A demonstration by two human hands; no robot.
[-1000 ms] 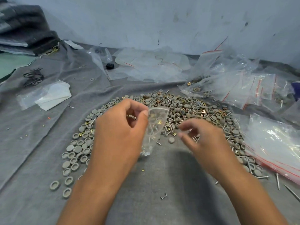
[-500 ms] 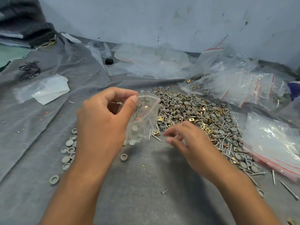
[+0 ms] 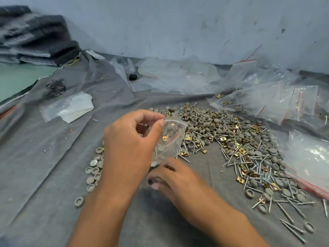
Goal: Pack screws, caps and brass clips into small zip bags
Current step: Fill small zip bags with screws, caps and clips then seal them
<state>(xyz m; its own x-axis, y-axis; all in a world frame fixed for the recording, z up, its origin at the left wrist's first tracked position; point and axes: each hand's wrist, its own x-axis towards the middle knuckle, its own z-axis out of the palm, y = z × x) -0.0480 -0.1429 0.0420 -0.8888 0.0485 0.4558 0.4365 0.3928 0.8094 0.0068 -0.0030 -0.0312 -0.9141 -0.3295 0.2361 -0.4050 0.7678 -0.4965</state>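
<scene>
My left hand (image 3: pixel 128 145) holds a small clear zip bag (image 3: pixel 169 139) by its mouth, thumb and fingers pinching the rim; caps, a brass clip and screws show inside. My right hand (image 3: pixel 174 177) is low on the grey cloth just below the bag, and its fingertips pinch a single grey cap (image 3: pixel 151 181), which is blurred. A wide pile of screws, grey caps and brass clips (image 3: pixel 231 139) spreads to the right of both hands. More grey caps (image 3: pixel 94 168) lie in a loose group left of my left wrist.
Filled and empty zip bags with red seals (image 3: pixel 267 97) lie at the back right, and a larger clear bag (image 3: pixel 311 157) at the right edge. A white packet (image 3: pixel 74 107), black wire bits (image 3: pixel 55 87) and folded dark cloths (image 3: pixel 35 38) sit at the left.
My right hand left the pile, moved down and left under the bag, and closed on a loose cap. My left hand kept hold of the bag.
</scene>
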